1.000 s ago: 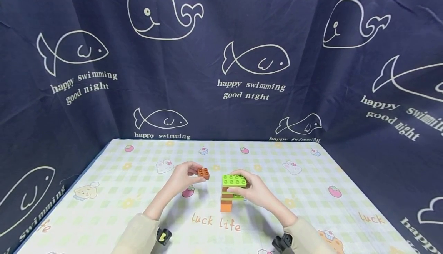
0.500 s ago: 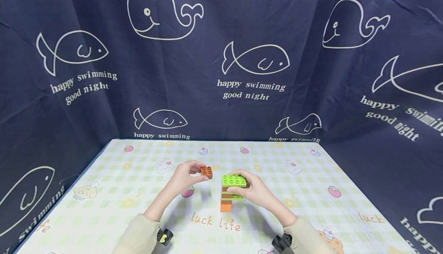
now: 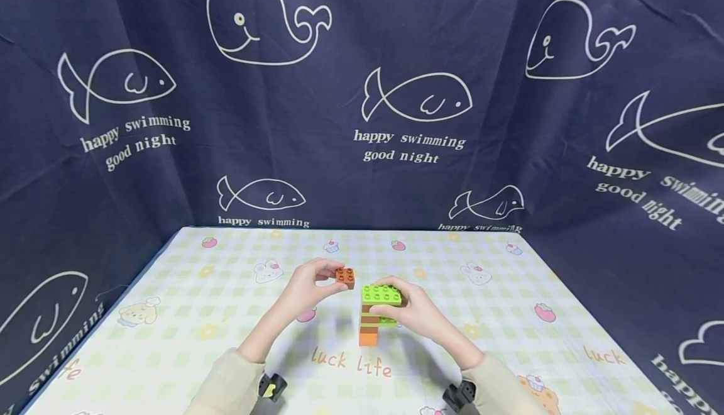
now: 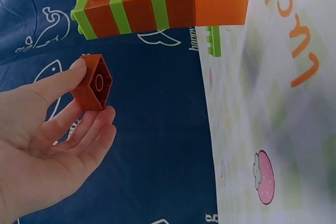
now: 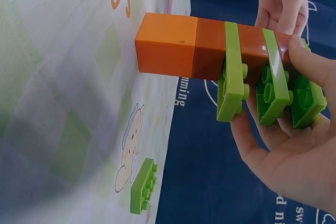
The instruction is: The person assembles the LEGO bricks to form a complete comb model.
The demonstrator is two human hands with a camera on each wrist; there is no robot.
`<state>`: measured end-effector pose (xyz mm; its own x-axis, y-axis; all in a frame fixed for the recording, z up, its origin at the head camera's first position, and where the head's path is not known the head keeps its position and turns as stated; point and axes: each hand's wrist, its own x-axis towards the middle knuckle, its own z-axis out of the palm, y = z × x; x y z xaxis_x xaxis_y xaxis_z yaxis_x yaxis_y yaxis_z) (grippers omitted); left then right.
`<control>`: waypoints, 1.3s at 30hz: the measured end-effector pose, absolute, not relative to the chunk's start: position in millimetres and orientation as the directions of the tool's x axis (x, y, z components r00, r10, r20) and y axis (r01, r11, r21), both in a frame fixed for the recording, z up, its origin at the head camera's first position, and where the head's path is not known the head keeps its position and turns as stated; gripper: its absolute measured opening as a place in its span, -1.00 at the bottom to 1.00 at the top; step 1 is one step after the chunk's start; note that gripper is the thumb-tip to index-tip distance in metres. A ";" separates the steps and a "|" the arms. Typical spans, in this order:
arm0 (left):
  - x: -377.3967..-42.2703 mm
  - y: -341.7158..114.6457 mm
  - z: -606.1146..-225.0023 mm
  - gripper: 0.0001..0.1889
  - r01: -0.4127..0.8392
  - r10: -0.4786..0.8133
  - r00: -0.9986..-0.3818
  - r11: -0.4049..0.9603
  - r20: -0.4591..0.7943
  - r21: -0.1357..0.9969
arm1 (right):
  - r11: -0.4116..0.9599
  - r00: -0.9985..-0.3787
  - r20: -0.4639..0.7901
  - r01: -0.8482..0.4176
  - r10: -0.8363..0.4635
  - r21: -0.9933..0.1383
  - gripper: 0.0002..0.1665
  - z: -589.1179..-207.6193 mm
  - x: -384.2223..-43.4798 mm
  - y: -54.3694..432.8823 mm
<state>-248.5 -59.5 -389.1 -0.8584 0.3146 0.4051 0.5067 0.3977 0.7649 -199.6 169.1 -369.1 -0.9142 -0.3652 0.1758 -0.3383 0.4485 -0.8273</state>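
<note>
My left hand (image 3: 310,286) pinches a reddish-brown toy building brick (image 3: 345,277) between thumb and fingers, above the table. Its studs face up; the left wrist view shows its hollow underside. Just to the right stands an upright tower of building bricks (image 3: 369,320), apart from that brick. An orange brick (image 5: 167,44) forms the tower's base, with brown bricks and green plates alternating above. The green plates jut out to the right. My right hand (image 3: 411,307) grips the tower near its top, thumb on the near side; some of its fingers are hidden behind the tower.
A loose green plate (image 5: 143,186) lies on the table beyond the tower. The table wears a pale checked cloth (image 3: 170,339) with cartoon prints. Dark blue curtains (image 3: 339,151) hang behind it and at both sides.
My left hand has moved right and slightly away, bringing the brown brick nearer the tower's top. My right hand and the tower have stayed in place.
</note>
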 end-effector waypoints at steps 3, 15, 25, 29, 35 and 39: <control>-248.2 -57.9 -387.7 -0.62 0.513 0.313 -0.855 0.395 0.413 0.762 | 0.446 -0.914 0.176 -0.338 -0.365 -0.829 -0.50 -368.4 -199.4 168.9; -241.5 -49.8 -379.7 -0.60 0.491 0.315 -0.866 0.390 0.388 0.779 | 0.445 -0.911 0.180 -0.345 -0.372 -0.827 -0.51 -368.9 -200.0 168.9; -237.0 -43.1 -376.2 -0.61 0.481 0.319 -0.867 0.341 0.382 0.808 | 0.446 -0.909 0.186 -0.352 -0.374 -0.823 -0.54 -371.2 -201.2 169.4; -235.4 -41.3 -374.8 -0.61 0.475 0.327 -0.868 0.334 0.373 0.814 | 0.452 -0.908 0.201 -0.364 -0.369 -0.814 -0.53 -387.5 -212.2 172.8; -235.6 -39.1 -375.4 -0.60 0.542 0.373 -0.826 0.326 0.422 0.774 | 0.444 -0.906 0.210 -0.369 -0.368 -0.816 -0.52 -401.8 -222.3 177.4; -236.3 -37.3 -376.9 -0.62 0.550 0.390 -0.819 0.324 0.421 0.770 | 0.443 -0.904 0.213 -0.373 -0.370 -0.815 -0.53 -402.0 -222.4 177.4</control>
<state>-236.3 -37.3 -376.9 -0.8187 0.3903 0.4212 0.5503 0.3240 0.7695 -222.4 177.4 -402.0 -0.9045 -0.3695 0.2131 -0.3731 0.4431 -0.8152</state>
